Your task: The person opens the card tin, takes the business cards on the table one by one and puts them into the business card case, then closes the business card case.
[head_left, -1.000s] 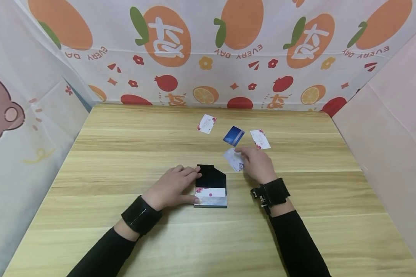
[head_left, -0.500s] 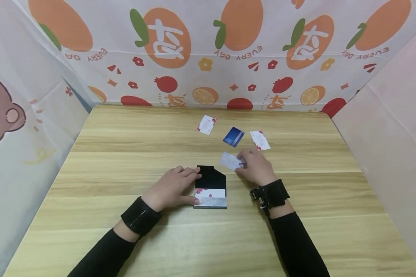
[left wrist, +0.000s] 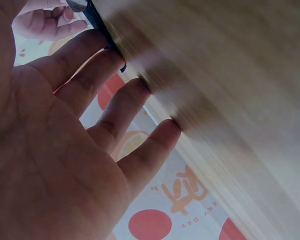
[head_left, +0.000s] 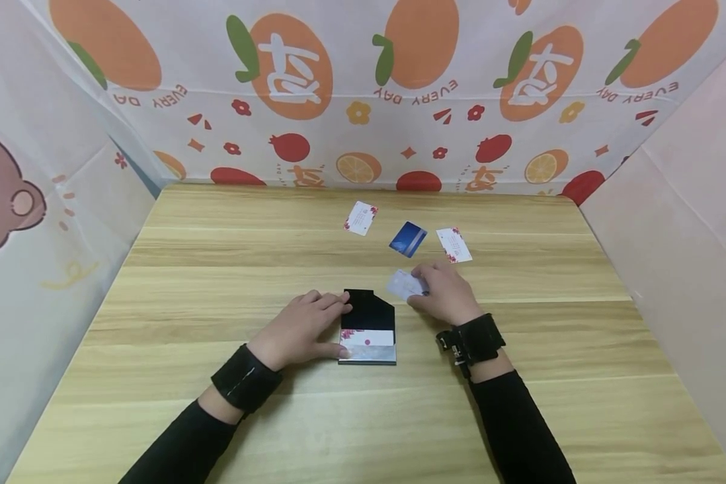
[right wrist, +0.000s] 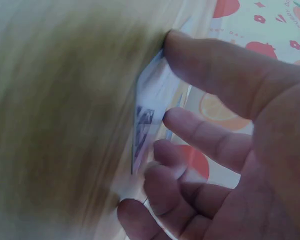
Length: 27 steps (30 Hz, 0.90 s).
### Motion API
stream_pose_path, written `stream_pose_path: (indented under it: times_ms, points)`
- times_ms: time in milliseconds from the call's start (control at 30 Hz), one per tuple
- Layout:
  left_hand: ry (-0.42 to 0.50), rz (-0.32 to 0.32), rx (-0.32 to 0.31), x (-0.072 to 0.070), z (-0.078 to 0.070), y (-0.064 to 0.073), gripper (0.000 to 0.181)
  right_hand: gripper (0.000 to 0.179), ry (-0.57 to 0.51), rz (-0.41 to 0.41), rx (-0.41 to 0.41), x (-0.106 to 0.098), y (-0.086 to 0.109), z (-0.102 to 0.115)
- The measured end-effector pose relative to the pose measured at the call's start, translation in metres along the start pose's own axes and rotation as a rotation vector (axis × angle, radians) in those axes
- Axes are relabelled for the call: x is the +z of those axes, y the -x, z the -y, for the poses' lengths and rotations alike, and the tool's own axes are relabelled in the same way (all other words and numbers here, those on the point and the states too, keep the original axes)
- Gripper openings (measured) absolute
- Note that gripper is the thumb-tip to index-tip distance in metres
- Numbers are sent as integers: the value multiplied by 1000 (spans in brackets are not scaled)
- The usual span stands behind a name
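Observation:
An unfolded black card holder (head_left: 369,312) lies on the wooden table, with a white floral card (head_left: 378,337) showing above its silvery lower pocket. My left hand (head_left: 299,327) rests along its left side, thumb on the pocket's corner and fingertips at the flap. In the left wrist view, the outer fingers (left wrist: 147,150) are nearly straight, their tips on the table. Right of the holder, my right hand (head_left: 448,292) pinches a pale bluish card (head_left: 404,285) by its edges. The right wrist view shows that card (right wrist: 149,107) between thumb and index finger, with a dark printed patch.
Beyond the right hand lie a blue card (head_left: 408,239) and a white floral card (head_left: 454,244). Another white floral card (head_left: 360,218) is farther back. A fruit-print curtain (head_left: 363,134) hangs at the table's back edge, and pale sheets flank both sides.
The right fingers first touched the pale card's upper edge; now thumb and finger pinch it. The card has turned and shifted slightly toward the holder. My left hand has stayed put.

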<state>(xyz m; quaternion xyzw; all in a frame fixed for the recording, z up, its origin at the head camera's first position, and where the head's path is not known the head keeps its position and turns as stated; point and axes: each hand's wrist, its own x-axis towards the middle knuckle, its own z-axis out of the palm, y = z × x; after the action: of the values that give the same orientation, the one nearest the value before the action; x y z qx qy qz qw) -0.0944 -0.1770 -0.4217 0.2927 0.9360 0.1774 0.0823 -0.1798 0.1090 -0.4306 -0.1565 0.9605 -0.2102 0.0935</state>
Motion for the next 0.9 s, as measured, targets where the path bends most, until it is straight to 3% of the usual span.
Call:
stream_pose_path:
  times_ms: [900]
  points:
    - [-18,-3,-2,1,-1,0,77,63,-59,15,29,1,-4,-6]
